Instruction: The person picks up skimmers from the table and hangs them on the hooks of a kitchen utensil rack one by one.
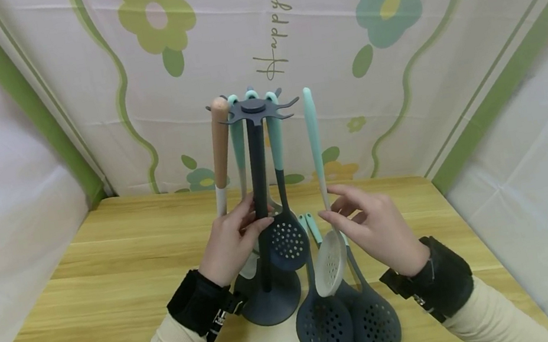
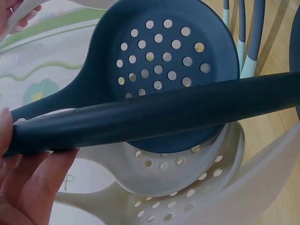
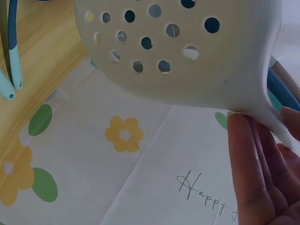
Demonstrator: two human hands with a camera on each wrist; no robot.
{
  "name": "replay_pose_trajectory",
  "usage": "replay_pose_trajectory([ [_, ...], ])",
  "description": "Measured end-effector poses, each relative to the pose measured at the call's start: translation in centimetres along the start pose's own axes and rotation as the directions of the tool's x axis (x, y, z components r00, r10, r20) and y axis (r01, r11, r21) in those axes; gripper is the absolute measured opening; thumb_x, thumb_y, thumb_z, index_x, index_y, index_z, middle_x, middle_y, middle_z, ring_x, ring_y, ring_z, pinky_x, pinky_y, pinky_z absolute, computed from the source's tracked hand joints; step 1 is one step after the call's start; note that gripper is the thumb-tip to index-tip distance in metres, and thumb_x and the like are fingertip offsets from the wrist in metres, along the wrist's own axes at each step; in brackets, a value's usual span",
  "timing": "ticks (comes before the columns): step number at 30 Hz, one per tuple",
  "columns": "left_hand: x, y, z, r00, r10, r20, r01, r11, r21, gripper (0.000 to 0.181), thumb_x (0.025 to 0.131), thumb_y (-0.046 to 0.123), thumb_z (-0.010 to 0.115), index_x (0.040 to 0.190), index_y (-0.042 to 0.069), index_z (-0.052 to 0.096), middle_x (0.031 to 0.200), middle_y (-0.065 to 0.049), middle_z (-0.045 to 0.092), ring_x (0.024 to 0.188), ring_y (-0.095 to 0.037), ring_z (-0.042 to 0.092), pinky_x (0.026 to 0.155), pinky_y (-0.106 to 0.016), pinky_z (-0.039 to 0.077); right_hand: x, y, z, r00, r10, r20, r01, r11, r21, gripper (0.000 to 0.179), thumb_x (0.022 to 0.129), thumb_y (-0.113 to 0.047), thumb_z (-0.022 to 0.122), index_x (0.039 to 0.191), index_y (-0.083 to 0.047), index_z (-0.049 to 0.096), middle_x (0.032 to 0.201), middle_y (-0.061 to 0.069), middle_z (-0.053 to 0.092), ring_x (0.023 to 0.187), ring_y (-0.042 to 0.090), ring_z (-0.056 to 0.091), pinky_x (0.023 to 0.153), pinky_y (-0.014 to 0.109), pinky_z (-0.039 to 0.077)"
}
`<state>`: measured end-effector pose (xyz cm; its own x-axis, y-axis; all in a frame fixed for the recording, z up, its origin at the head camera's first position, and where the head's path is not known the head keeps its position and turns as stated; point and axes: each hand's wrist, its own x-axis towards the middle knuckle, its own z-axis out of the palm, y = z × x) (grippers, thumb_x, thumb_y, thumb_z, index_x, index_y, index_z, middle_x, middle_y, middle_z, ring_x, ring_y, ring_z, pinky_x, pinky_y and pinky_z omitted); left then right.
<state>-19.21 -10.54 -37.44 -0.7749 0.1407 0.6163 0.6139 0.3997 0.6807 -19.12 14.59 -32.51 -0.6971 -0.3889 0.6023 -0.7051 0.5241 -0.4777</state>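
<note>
My left hand (image 1: 228,241) grips the dark post (image 1: 256,165) of an upright utensil stand. Between the thumb and fingers of my right hand (image 1: 376,226) is the neck of a white skimmer (image 1: 330,263); its mint handle points up and its pierced head hangs down, apart from the stand. From the hooked top (image 1: 253,108) hang a dark skimmer (image 1: 289,240), a utensil with a wooden handle (image 1: 221,143) and other mint-handled ones. In the left wrist view, pale pierced heads (image 2: 164,180) show behind the post (image 2: 154,117). The fingers of my left hand partly cover the hanging pieces.
Dark skimmers (image 1: 376,325) with mint handles lie overlapping on the wooden table (image 1: 82,285), right of the round stand base (image 1: 270,303). A flower-print cloth (image 1: 232,40) rises behind the table's back edge, with pale cloth walls at both sides.
</note>
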Motion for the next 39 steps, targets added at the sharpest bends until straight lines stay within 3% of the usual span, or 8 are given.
replay_pose_trajectory([
  [39,0.00,0.09,-0.04,1.000,-0.004,0.007,0.004,1.000,-0.015,0.038,0.095,0.012,0.063,0.129,-0.004,0.063,0.105,-0.018,0.075,0.101,-0.030,0.074,0.082,-0.041,0.061,0.59,-0.80,0.63,0.999,-0.003,0.049,0.003,1.000,0.002,0.038,0.088,-0.016,0.074,0.120,0.003,0.071,0.078,0.002,0.073,0.066,0.009,0.068,0.056,0.029,0.060],
])
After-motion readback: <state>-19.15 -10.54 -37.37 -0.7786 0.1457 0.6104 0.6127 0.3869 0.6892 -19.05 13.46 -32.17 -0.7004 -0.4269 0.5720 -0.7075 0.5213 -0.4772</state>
